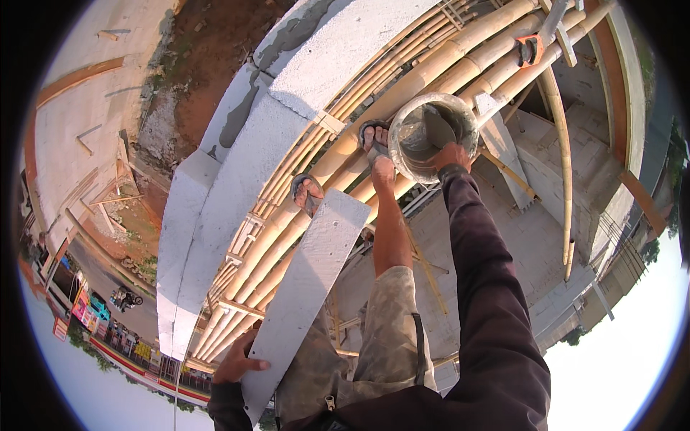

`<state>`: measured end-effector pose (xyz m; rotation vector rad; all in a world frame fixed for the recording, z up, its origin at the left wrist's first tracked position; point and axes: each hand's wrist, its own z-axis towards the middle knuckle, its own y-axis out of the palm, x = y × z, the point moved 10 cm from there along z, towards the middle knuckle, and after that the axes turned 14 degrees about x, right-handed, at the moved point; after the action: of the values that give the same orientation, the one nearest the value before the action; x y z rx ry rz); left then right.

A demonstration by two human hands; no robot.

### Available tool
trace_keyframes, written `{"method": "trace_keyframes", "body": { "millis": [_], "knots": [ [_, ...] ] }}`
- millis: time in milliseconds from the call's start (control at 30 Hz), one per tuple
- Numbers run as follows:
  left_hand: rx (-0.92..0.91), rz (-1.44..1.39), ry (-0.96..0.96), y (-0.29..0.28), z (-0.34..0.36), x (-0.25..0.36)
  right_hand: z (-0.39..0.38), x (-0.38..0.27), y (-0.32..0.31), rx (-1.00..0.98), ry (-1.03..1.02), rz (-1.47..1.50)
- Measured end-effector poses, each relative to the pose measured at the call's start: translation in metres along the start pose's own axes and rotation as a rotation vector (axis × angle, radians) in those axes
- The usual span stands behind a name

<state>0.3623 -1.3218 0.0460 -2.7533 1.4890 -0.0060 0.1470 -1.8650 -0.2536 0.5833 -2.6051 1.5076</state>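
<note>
My left hand (241,359) grips the side of a long pale board (309,273) with small holes, which slants up from the lower middle. My right hand (450,158) reaches into a round, cement-crusted bucket (406,111), closed on a trowel whose grey blade (438,128) lies inside over wet grey mortar; its handle is mostly hidden by the hand. The bucket rests on bamboo poles (481,65), beside my sandalled right foot (375,140). My left foot (307,194) is on the poles near the board's upper end.
A white block wall (287,100) with grey mortar patches runs along the poles on the left. An orange-handled tool (530,50) lies upper right. Through gaps and at right, a concrete level (503,244) shows below. Far left, lower down, are dirt ground and a street with vehicles (126,298).
</note>
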Motion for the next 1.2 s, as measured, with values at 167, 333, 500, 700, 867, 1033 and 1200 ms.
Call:
{"method": "trace_keyframes", "body": {
  "millis": [167,333,500,700,867,1033,1200],
  "knots": [
    [-0.021,-0.013,-0.030,-0.004,0.000,-0.004,-0.018,-0.005,0.024,-0.069,-0.073,0.012],
    [-0.036,0.055,0.032,-0.006,0.002,-0.002,-0.026,0.043,-0.005,-0.021,-0.137,0.118],
    [-0.101,0.055,0.133,-0.001,0.003,0.006,-0.048,0.080,-0.027,0.116,-0.207,0.343],
    [-0.114,0.038,0.175,-0.015,-0.029,0.020,-0.067,0.118,-0.028,0.052,0.144,0.823],
    [-0.027,-0.186,0.349,-0.055,-0.072,0.069,-0.087,0.116,-0.041,-0.086,0.257,0.966],
    [0.036,-0.513,0.501,-0.098,-0.078,0.156,-0.127,0.094,-0.102,-0.074,0.241,1.213],
    [-0.016,-0.861,0.714,-0.133,-0.047,0.296,-0.181,0.053,-0.203,-0.149,0.121,1.354]
  ]
}}
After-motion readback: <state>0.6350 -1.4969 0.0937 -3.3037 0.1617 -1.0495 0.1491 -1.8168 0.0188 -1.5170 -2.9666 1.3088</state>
